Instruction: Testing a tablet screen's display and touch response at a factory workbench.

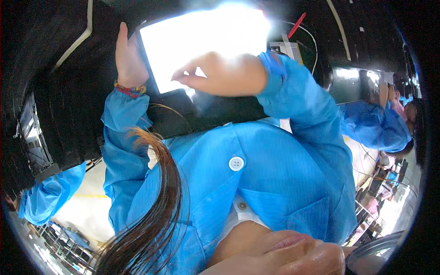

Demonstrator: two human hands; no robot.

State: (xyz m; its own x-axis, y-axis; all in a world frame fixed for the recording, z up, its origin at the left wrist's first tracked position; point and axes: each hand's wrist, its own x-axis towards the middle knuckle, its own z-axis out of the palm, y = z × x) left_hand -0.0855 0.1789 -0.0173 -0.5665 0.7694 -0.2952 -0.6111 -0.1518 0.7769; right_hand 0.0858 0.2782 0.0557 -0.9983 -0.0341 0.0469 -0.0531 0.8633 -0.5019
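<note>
A glaring white lit panel (169, 41) with a thin dark frame lies tilted above the dark work surface. Along its left edge is my left hand (130, 59), one finger pointing up and the others hidden at the panel's side, steadying it. A beaded bracelet (130, 90) circles that wrist. My right hand (222, 73) reaches across the lower part of the panel, slightly blurred. Its thumb and forefinger meet in a pinch close to the lit face; anything between the tips is too small to make out.
A red pen-like tool (297, 25) and a small pale box (286, 49) sit right of the panel, near a white cable (315, 41). People in blue sleeves are at both sides, one sleeve (52, 192) at left and another (376, 126) at right.
</note>
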